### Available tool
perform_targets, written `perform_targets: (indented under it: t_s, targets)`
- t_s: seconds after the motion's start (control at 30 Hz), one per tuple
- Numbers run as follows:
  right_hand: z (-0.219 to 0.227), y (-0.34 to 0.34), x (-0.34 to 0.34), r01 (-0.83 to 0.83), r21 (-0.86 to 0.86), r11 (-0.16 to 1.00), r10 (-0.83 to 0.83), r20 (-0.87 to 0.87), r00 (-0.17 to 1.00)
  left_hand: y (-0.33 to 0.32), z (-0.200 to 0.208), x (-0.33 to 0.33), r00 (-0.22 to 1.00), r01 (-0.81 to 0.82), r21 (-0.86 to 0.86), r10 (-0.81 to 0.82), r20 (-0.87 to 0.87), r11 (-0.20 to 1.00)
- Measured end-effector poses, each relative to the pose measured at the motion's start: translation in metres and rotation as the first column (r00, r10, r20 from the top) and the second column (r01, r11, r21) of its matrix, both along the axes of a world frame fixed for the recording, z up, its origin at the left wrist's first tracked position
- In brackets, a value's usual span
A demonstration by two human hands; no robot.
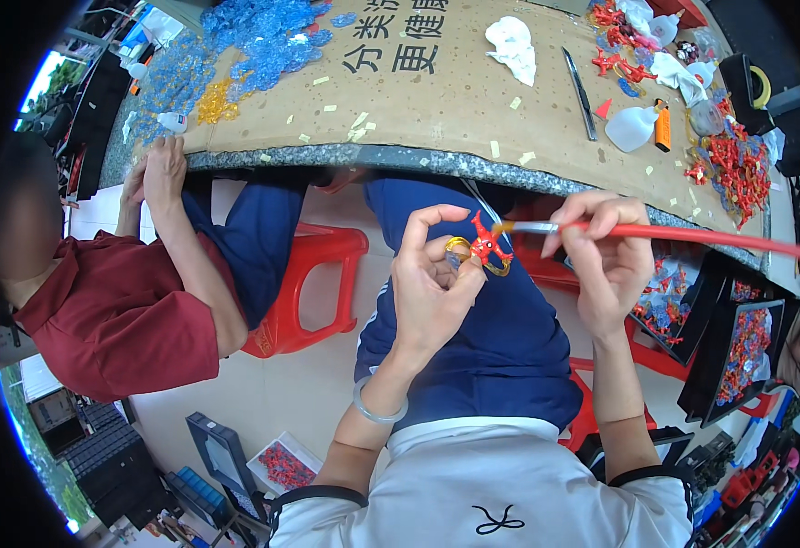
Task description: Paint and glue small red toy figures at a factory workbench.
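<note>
Over my lap, my left hand [436, 279] is closed on a small red figurine [484, 245] with outstretched limbs and a yellow, ring-like part. My right hand [605, 256] grips a paintbrush [692, 236] with a long red handle and metal ferrule. The bristles point left and reach the figurine's upper right side; whether they touch it I cannot tell. Fingers of my left hand hide part of the figurine. Both hands are just off the near edge of the cardboard-covered table [446, 114].
Red figurines [738, 173] lie heaped at the table's right, near a white bottle [631, 128], an orange-and-black box [662, 126] and tweezers [580, 94]. Clear blue pieces [254, 46] are piled at left. A co-worker in a maroon shirt [135, 320] sits left; black trays [742, 352] stand right.
</note>
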State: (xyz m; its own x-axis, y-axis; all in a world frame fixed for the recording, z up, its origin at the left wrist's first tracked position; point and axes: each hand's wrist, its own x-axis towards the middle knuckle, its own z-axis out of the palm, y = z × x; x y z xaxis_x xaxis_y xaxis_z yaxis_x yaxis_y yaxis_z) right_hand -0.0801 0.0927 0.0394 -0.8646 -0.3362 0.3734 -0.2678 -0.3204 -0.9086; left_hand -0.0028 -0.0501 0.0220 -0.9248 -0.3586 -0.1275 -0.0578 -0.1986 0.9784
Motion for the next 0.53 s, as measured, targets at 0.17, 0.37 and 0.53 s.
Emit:
perform_targets:
  t_s: [0.17, 0.37, 0.53]
  targets:
    - [-0.012, 0.008, -0.013, 0.215, 0.172, 0.961, -0.174, -0.226, 0.959, -0.001, -0.002, 0.001, 0.996, 0.069, 0.139, -0.062, -0.057, 0.988]
    - [0.002, 0.003, -0.007, 0.238, 0.317, 0.918, -0.158, -0.260, 0.953, 0.006, -0.010, -0.004, 0.988, 0.038, 0.107, -0.021, -0.151, 0.994]
    - [-0.025, -0.003, 0.013, 0.121, 0.301, 0.946, -0.087, -0.123, 0.989, 0.006, -0.016, -0.004, 0.981, 0.140, 0.098, -0.125, -0.149, 0.985]
